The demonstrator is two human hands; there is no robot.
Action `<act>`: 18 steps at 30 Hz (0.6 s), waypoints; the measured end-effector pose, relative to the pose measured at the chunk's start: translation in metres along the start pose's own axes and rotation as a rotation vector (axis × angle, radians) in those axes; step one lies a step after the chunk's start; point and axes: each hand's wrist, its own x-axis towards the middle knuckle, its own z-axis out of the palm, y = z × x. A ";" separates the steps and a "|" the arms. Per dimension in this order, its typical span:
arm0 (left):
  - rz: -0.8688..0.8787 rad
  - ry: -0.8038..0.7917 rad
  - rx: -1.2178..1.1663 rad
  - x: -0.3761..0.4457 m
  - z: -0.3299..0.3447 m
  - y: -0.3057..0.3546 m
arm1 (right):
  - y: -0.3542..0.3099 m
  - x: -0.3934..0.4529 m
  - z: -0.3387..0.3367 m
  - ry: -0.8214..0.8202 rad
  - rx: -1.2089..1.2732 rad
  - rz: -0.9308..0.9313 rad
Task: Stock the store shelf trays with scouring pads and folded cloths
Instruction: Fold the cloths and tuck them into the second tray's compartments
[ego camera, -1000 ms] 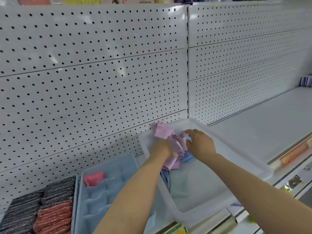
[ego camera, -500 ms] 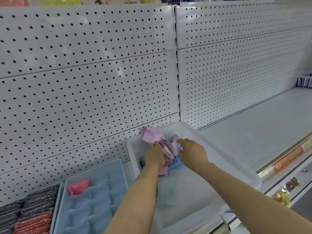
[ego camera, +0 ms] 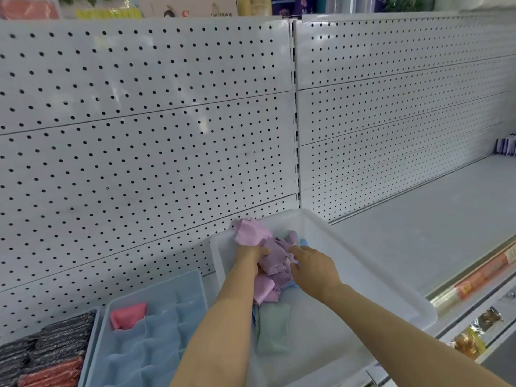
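Inside the white bin point(ego camera: 363, 263) against the shelf's back edge, the left hand point(ego camera: 251, 254) gripped the bunched purple cloths point(ego camera: 275, 252) while the right hand point(ego camera: 314, 265) pinched them; several could likely lift together, spoiling folds.

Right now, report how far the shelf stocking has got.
Done: scouring pads fill the left tray; one pink cloth sits in the blue divider tray. In hand: left hand and right hand gather purple cloths in the clear bin. Left: most compartments.
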 end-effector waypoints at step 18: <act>0.792 0.060 -0.100 -0.199 -0.056 0.048 | -0.033 0.052 -0.055 -0.368 1.858 0.501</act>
